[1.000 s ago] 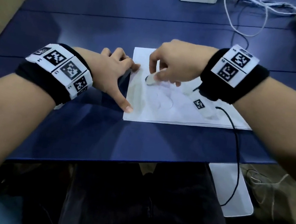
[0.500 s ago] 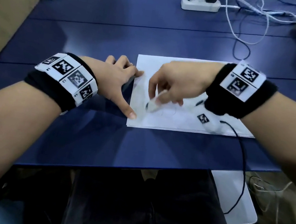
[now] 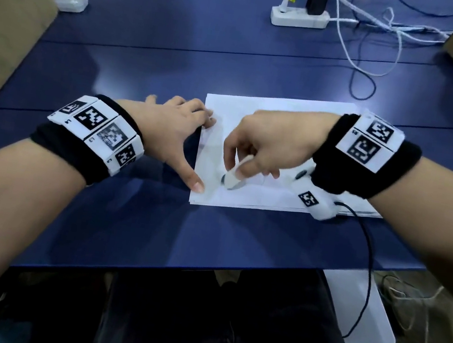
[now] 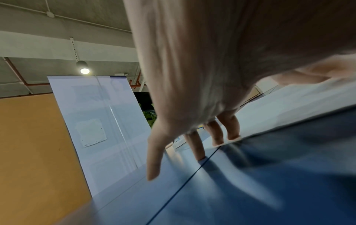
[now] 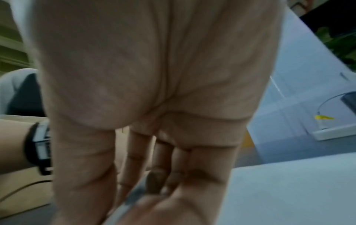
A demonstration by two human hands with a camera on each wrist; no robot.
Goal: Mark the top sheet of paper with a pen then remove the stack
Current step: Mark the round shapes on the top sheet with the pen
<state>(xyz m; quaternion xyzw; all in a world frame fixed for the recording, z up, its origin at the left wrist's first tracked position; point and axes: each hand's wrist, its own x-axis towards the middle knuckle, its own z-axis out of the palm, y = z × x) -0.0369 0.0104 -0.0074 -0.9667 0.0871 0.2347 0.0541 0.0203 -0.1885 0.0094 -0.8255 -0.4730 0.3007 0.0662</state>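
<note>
The right hand pinches a white pen, tip apparently on the paper stack near the table's front edge; the left hand presses flat-fingered on its left edge; easing that pressure could let sheets skid and smear the mark.

the stack of paper lies on the desk near its front edge, the left hand on its left edge, the right hand over its middle with the pen, a power strip well behind, cardboard boxes at far left and right.
</note>
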